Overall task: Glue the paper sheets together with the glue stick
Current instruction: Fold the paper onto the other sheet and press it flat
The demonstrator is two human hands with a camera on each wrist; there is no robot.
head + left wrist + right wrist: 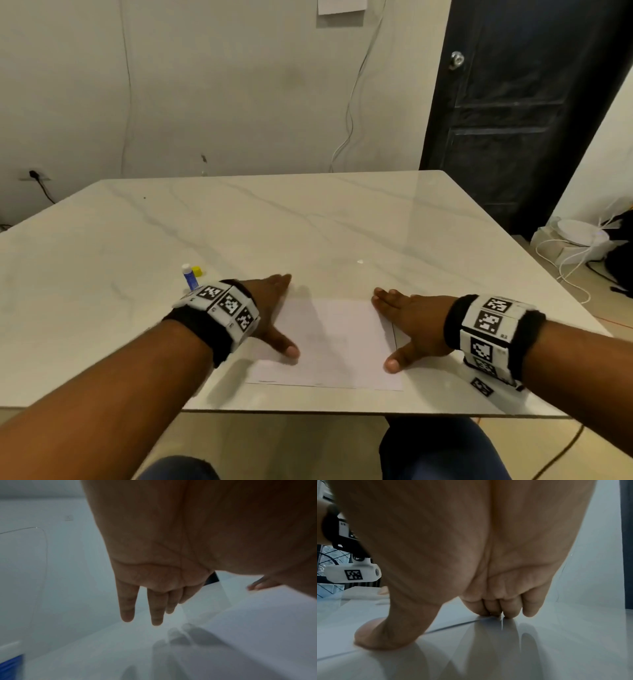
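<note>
Two hands were counted at the paper [329, 342]: one left hand [270, 315] and one right hand [407, 325]. One glue stick [190, 277] and one yellow cap [197, 271] were seen left of the paper; the number of sheets could not be told.

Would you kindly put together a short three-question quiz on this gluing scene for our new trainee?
1. True or false: the left hand holds the glue stick.
2. Where is the glue stick? A) on the paper B) on the table, beyond the left wrist C) in the right hand
3. Fill in: both hands lie ____ at the paper's side edges.

Key: 1 false; it stands on the table with its yellow cap beside it. 2 B. 3 flat.
</note>
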